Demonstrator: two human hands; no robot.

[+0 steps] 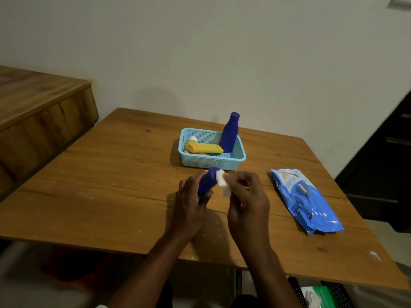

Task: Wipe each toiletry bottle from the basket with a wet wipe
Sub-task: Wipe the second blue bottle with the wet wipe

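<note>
The left hand point(190, 204) grips a dark blue bottle point(208, 181) above the wooden table point(106, 174), just in front of the basket. The left fingers curl round the lower body of this bottle, and its upper end points away from the person, tilted toward the basket.

The right hand point(246, 196) pinches a white wet wipe point(222, 182) between thumb and fingertips. The wipe touches the upper end of the held bottle, on its right side. A loose part of the wipe hangs below the pinch point.

The light blue perforated plastic basket point(209, 162) stands on the table beyond both hands. Inside it, a second dark blue bottle point(229, 134) stands tilted against the right side. A yellow bottle point(205, 147) lies on its side, cap to the left. A white cap point(193, 138) shows behind the yellow bottle. Something orange point(203, 154) lies under the yellow bottle; its type cannot be determined.

A blue wet wipe pack point(307, 201) lies flat on the table to the right of the hands, well apart from the basket.

A wooden cabinet point(40, 107) stands to the left of the table, against the pale wall point(200, 52).
</note>
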